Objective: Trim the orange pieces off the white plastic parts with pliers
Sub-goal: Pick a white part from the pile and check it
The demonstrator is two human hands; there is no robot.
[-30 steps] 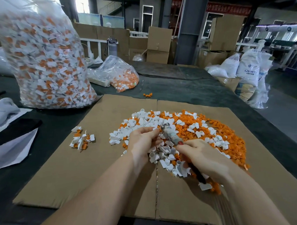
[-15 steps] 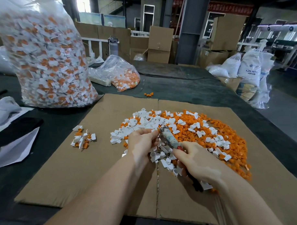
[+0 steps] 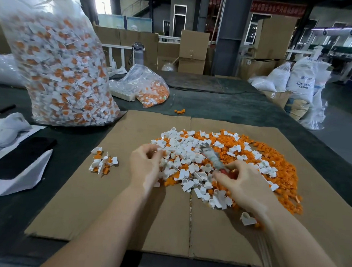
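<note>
the right hand (image 3: 243, 183) gripped the pliers (image 3: 212, 157) by the red handles, fingers curled round them, with the worn metal nose pointing up and to the left, away from the person and over the mixed pile (image 3: 220, 165) of white parts and orange offcuts. the long axis of the pliers ran diagonally, from the right hand near the body toward the far middle of the pile. whether the nose stood apart or together could not be told.

the left hand (image 3: 145, 164) hovered at the left edge of the pile, fingers bent in a pinch at their tips; it seemed to hold a small white part, but blur and the white pieces behind it made that uncertain. the nose of the pliers lay to the right of and slightly beyond the left hand's fingertips, with a strip of pile between them, so the two were apart, not meeting.

by my judgement the coming move turned on closing that gap: either the left hand carried its piece rightward to the nose, or the pliers swung leftward.

a small heap of untrimmed parts (image 3: 103, 162) lay well to the left on the cardboard sheet (image 3: 128, 211), nearer the left hand. a tall clear bag of parts (image 3: 59, 69) stood on the counter (image 3: 222, 107) beyond.
</note>
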